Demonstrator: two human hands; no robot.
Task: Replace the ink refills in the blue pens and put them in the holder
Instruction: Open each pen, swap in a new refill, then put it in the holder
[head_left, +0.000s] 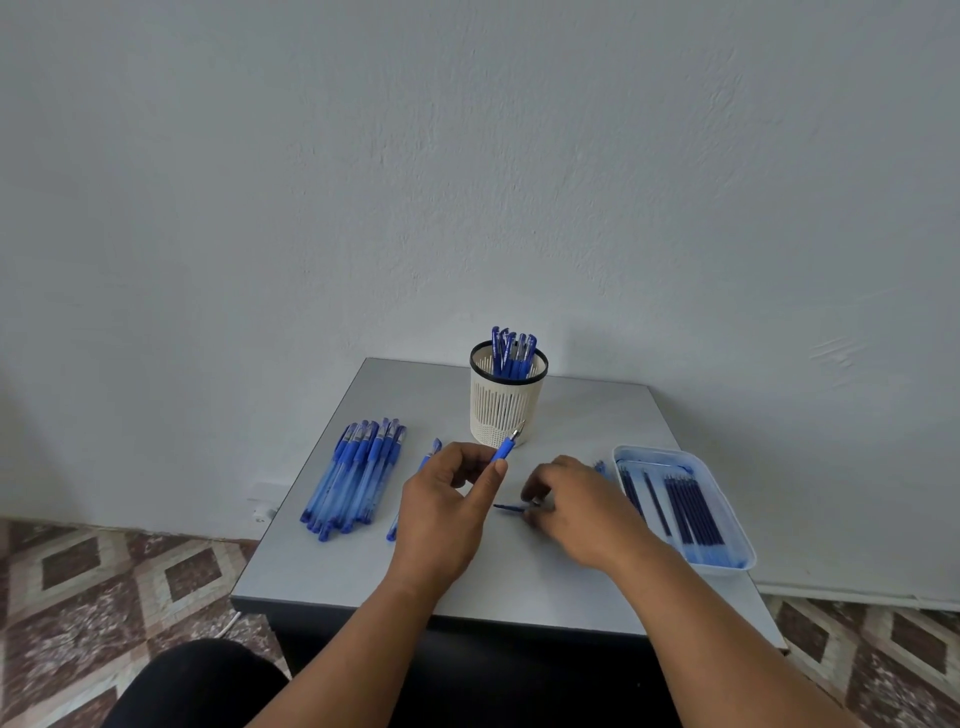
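Pens are mid-refill: your left hand grips 1 uncapped pen tip-up while your right hand pinches a refill on the table, so line them up carefully before reaching the holder behind.
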